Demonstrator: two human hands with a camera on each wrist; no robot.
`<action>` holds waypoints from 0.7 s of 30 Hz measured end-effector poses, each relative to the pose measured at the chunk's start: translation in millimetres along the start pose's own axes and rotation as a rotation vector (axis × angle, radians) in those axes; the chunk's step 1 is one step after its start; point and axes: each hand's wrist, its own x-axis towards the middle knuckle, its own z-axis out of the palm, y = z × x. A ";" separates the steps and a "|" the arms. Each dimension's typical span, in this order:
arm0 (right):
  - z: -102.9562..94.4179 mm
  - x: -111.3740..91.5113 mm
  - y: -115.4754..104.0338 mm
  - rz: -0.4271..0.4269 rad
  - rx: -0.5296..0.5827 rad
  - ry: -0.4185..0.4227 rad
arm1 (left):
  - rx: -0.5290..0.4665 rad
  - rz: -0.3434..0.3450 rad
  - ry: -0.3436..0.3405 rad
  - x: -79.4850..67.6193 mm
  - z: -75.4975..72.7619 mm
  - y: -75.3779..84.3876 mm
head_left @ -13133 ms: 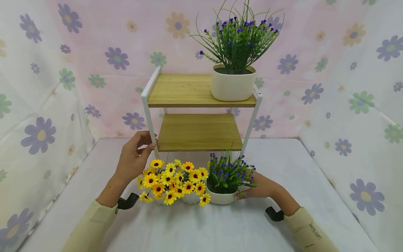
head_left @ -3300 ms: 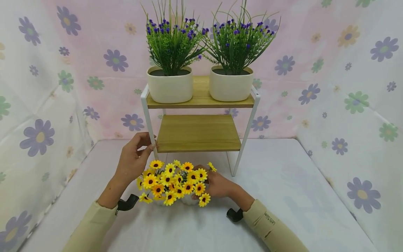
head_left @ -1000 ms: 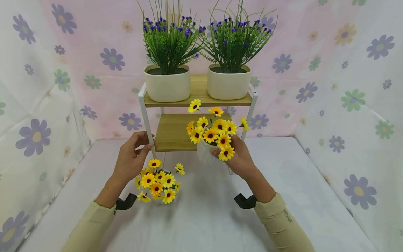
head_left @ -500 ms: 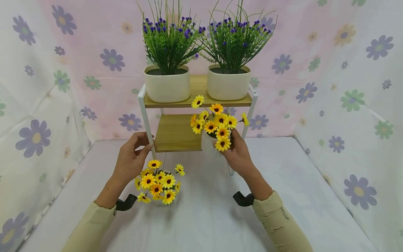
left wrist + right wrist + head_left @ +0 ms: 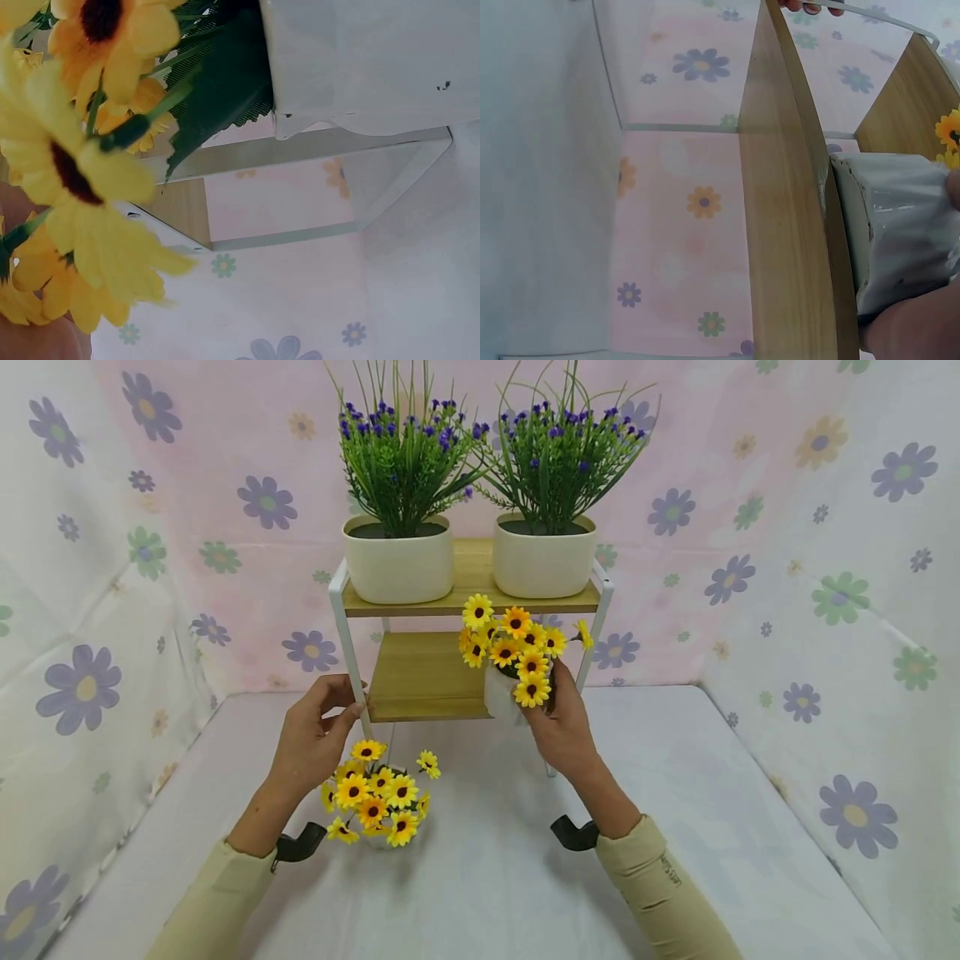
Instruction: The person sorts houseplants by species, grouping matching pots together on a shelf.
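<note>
My right hand [image 5: 562,718] grips a white pot of yellow flowers [image 5: 498,693] at the right front of the plant stand's lower wooden shelf [image 5: 427,677]. In the right wrist view, the white pot [image 5: 904,225] has its base at the shelf board's edge [image 5: 836,247]; I cannot tell whether it bears fully on it. With thumb and fingers, my left hand [image 5: 315,727] pinches the stand's left front white post [image 5: 347,652]. A second pot of yellow flowers [image 5: 378,793] stands on the table just in front of the left hand; its white pot [image 5: 375,60] fills the left wrist view's upper right.
Two cream pots with purple flowers, one left [image 5: 401,564] and one right [image 5: 545,560], sit on the top shelf [image 5: 472,568]. A white cloth covers the table [image 5: 480,893]. Flower-printed fabric walls [image 5: 247,560] enclose the back and sides.
The right hand took a pot of yellow flowers from the table and raised it to the lower shelf, edging it slightly back just now. Earlier, a second purple-flower pot reached the top shelf.
</note>
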 end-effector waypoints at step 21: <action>14.0 -9.2 -6.8 0.018 -0.209 0.112 | -0.004 0.011 -0.001 0.1 0.0 1.0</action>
